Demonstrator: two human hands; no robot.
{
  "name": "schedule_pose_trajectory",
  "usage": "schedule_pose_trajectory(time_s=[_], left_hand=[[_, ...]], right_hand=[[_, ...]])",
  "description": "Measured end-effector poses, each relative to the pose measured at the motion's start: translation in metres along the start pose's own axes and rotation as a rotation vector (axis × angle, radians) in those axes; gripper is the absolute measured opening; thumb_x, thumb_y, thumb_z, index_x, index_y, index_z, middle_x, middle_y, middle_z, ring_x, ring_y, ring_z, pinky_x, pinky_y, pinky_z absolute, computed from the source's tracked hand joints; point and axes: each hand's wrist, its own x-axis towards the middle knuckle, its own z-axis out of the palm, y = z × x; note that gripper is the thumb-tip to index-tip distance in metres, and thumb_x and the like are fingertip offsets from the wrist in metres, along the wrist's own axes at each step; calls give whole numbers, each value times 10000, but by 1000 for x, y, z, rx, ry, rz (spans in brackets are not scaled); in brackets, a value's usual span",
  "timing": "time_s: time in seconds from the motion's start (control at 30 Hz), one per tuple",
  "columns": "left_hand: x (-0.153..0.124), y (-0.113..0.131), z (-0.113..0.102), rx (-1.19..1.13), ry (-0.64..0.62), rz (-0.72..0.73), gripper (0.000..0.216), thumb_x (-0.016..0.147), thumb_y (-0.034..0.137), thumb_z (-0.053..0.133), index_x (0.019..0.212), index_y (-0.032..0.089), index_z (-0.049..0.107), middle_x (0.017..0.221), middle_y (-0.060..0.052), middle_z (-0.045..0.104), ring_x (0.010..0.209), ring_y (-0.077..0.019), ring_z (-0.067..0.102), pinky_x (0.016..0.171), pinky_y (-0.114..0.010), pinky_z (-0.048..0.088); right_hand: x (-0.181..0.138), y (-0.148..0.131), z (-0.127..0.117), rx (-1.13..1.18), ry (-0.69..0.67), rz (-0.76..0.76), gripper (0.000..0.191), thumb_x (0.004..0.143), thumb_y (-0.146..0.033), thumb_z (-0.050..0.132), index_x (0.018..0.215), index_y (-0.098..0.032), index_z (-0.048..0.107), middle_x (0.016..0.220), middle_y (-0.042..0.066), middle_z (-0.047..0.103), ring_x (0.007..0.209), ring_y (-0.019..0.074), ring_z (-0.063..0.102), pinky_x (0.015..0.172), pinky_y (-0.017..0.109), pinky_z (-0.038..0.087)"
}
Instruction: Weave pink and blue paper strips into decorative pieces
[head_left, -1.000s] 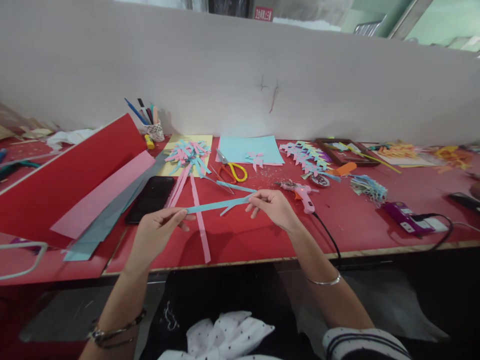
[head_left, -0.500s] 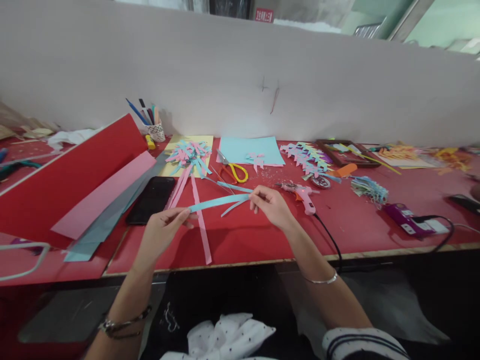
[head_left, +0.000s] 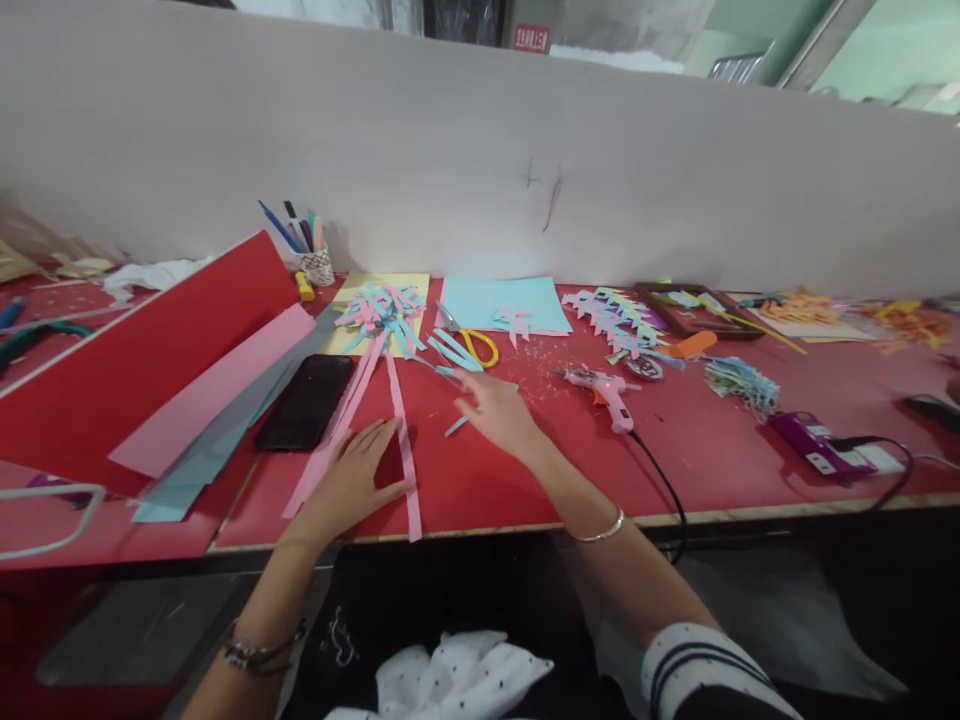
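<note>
My left hand [head_left: 354, 492] rests low over the table with fingers spread, beside and partly over the long pink strips [head_left: 403, 440]. Nothing is gripped in it. Farther forward, my right hand [head_left: 496, 408] reaches over the table with its fingers apart. Blue paper strips [head_left: 454, 350] lie just past its fingertips, and another blue strip end [head_left: 456, 426] shows beneath the hand. Whether the fingertips touch the strips is hard to see. Behind them are yellow-handled scissors [head_left: 481, 350] and a heap of pink and blue strips [head_left: 382, 310] on yellow paper.
A black phone [head_left: 306, 402] lies left, by pink card [head_left: 217, 390] and a leaning red board [head_left: 150, 350]. To the right are a pink glue gun [head_left: 611, 395] with a cord, folded paper chains [head_left: 615, 320] and a purple power socket [head_left: 814, 442]. A white partition [head_left: 480, 150] stands behind.
Both hands held a blue strip stretched between them; the left has let go and moved down towards the pink strips. My right hand has moved forward and left, and blue strips now lie near the scissors.
</note>
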Motion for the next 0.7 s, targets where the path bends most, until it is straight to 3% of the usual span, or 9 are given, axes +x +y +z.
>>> schedule_pose_trajectory(time_s=[0.1, 0.2, 0.33, 0.5, 0.6, 0.7], left_hand=[[-3, -1, -4, -65, 0, -26, 784, 660, 514, 532, 1306, 145, 286, 1327, -135, 401, 1205, -267, 378, 990, -409, 305], [-7, -5, -8, -87, -23, -111, 857, 635, 518, 545, 1317, 101, 235, 1351, -167, 351, 1223, -277, 350, 971, -400, 328], [-11, -9, -10, -60, -26, -129, 854, 621, 536, 537, 1307, 119, 247, 1342, -164, 368, 1217, -275, 360, 966, -397, 325], [-11, -4, -7, 30, -9, -121, 872, 595, 572, 527, 1291, 108, 283, 1321, -171, 396, 1210, -283, 369, 987, -416, 284], [-12, -3, -7, 94, 28, -158, 887, 582, 591, 523, 1280, 86, 312, 1290, -191, 428, 1199, -301, 379, 1013, -460, 211], [-12, -6, -10, 99, 90, -169, 819, 613, 571, 504, 1271, 112, 336, 1272, -174, 453, 1192, -288, 388, 1016, -463, 189]], right_hand=[[2, -21, 14, -3, -314, -354, 636, 719, -343, 584, 1265, -89, 378, 1291, 162, 427, 1192, 246, 387, 964, 369, 325], [7, -33, 29, -40, -443, -370, 798, 689, -434, 596, 1309, -41, 283, 1369, 205, 286, 1280, 286, 227, 1022, 474, 197], [13, -39, 38, -57, -391, -385, 684, 763, -445, 490, 1319, -108, 278, 1400, 160, 237, 1302, 280, 163, 1019, 561, 56], [17, -44, 42, -82, -394, -337, 675, 752, -419, 527, 1283, -58, 321, 1369, 213, 279, 1277, 288, 230, 1000, 566, 110], [15, -46, 43, -81, -355, -356, 434, 776, -340, 530, 1145, -118, 482, 1302, 173, 410, 1207, 261, 352, 978, 546, 151], [14, -45, 41, -23, -302, -380, 155, 797, -230, 512, 907, -154, 590, 1100, 96, 576, 1058, 211, 482, 949, 507, 180]])
